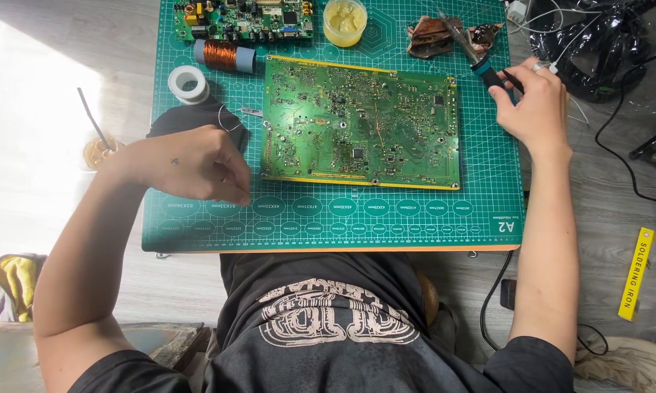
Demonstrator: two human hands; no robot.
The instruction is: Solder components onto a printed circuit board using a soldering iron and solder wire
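Soldering prep stage, judged: right hand [535, 109] grips soldering iron [467, 49] handle at mat's [415, 218] far edge, left hand [197, 164] pinches thin solder wire [229, 120] beside green circuit board [360, 124] lying flat mid-mat; next, tip and wire should meet at a joint.

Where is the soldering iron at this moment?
In the head view, the soldering iron is at the upper right of the green cutting mat, held by the right hand, beyond the large circuit board.

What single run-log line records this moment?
left hand: pinching solder wire | right hand: gripping soldering iron | circuit board: flat on cutting mat
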